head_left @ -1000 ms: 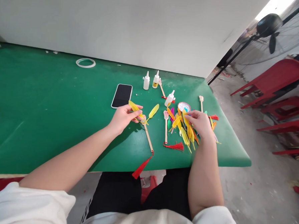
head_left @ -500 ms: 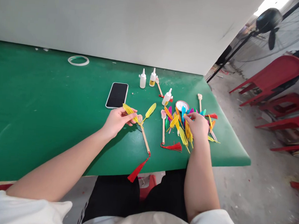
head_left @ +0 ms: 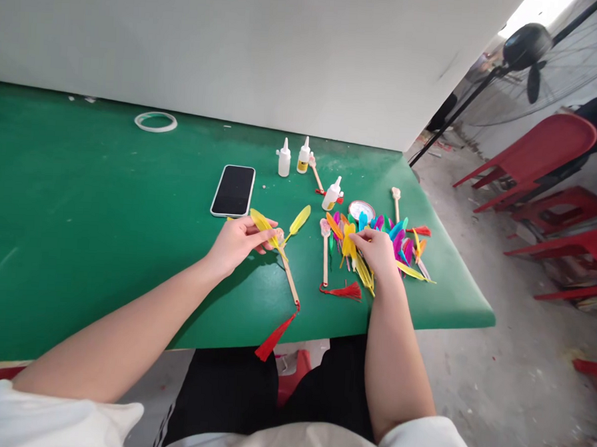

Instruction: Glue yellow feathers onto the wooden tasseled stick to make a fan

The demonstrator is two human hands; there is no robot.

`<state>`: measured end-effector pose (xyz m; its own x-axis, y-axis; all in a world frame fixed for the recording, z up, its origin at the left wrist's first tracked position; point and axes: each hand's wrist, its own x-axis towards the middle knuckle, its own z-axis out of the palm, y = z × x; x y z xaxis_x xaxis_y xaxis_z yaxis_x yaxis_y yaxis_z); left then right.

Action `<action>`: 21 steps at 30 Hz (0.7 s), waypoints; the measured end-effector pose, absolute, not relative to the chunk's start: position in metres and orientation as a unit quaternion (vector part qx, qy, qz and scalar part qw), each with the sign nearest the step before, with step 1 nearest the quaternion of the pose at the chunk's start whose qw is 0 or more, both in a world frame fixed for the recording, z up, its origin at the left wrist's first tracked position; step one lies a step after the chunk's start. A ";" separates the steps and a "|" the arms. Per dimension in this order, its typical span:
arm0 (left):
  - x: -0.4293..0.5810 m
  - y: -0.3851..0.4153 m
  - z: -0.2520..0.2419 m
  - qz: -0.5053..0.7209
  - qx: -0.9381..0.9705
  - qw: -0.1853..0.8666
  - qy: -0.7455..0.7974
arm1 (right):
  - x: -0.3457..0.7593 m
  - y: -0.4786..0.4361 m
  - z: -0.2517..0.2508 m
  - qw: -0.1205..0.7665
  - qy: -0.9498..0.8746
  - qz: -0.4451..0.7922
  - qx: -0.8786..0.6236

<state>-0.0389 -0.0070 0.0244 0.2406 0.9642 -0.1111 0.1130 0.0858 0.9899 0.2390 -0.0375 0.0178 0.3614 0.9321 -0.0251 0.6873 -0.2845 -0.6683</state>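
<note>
My left hand [head_left: 240, 242] is closed in a pinch at the top of a wooden stick [head_left: 289, 274]. One yellow feather [head_left: 261, 223] lies along its fingers; a second yellow feather [head_left: 297, 221] sticks out to the right from the stick's head. From the lower end hangs a red tassel [head_left: 271, 337] over the table edge. Over a heap of coloured feathers, my right hand [head_left: 378, 250] has thumb and forefinger pinched at an orange-yellow feather [head_left: 348, 241]. Its other fingers are partly hidden. Left of the heap lies another wooden stick [head_left: 326, 258] with a red tassel [head_left: 344, 290].
On the green table [head_left: 77, 238] are a phone [head_left: 234, 191], a tape roll [head_left: 156, 122] and small white bottles [head_left: 284, 161]. A round dish [head_left: 362, 211] sits behind the feathers. A grey panel [head_left: 212, 52] stands along the back. Red chairs [head_left: 547, 153] and a fan [head_left: 528, 47] are at right.
My right hand has shifted left across the feather heap, uncovering purple and blue feathers on its right. My left hand and its stick have barely moved. The view has shifted slightly.
</note>
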 end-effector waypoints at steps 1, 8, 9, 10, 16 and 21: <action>-0.039 -0.007 0.025 0.380 0.559 0.556 0.484 | 0.239 -0.038 0.018 0.300 -0.527 0.220 -0.764; -0.038 -0.008 0.024 0.373 0.560 0.558 0.485 | 0.231 -0.041 0.018 0.362 -0.525 0.262 -0.724; -0.038 -0.008 0.023 0.373 0.560 0.560 0.484 | 0.232 -0.041 0.019 0.372 -0.517 0.263 -0.725; -0.038 -0.007 0.023 0.372 0.560 0.561 0.483 | 0.234 -0.042 0.020 0.386 -0.504 0.268 -0.725; -0.038 -0.008 0.022 0.362 0.569 0.559 0.483 | 0.268 -0.050 0.031 0.554 -0.331 0.292 -0.705; -0.037 -0.009 0.022 0.359 0.569 0.554 0.490 | 0.299 -0.058 0.035 0.625 -0.243 0.256 -0.696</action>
<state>-0.0367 -0.0086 0.0218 0.2626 0.9555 -0.1344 0.1596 0.0943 0.9827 0.2985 -0.0584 0.0346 0.7510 0.6583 -0.0516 0.0189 -0.0996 -0.9949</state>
